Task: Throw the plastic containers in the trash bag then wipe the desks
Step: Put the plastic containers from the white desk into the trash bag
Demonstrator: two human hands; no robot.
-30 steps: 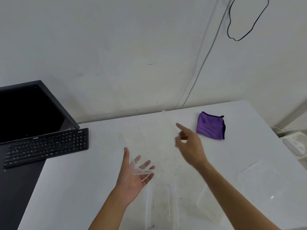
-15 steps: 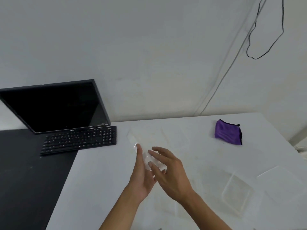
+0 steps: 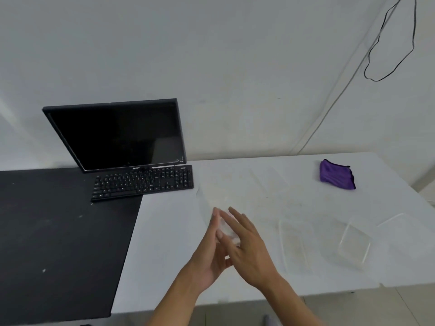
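1. Left hand [image 3: 208, 262] and right hand [image 3: 250, 254] meet above the white desk [image 3: 169, 243]. The fingers of both are straight, not curled, with the palms turned toward each other.
2. Small clear container [image 3: 227, 230] is sandwiched between the two sets of fingers and pressed from both sides. Its outline is blurred, so I cannot tell its exact shape.
3. On the desk to the right of the right-hand fingers, a clear tub [image 3: 294, 247] lies near, with a second clear tub [image 3: 354, 243] beyond it. Both are apart from the hands. The purple cloth [image 3: 336, 175] lies well past the fingertips, far right.
4. Handling, judged: thin transparent plastic, so very light and springy. The walls likely flex or crackle under squeeze, and the smooth surface is probably slippery. A flat-palm press holds only by friction, so the piece could squirt out.
5. Hold point, judged: the rim or a corner is the stiffest part. A thumb inside and fingers outside the wall should be more secure than a press on the flat faces. The tubs may nest for one carry.
6. Trash bag: not in view, location unknown.
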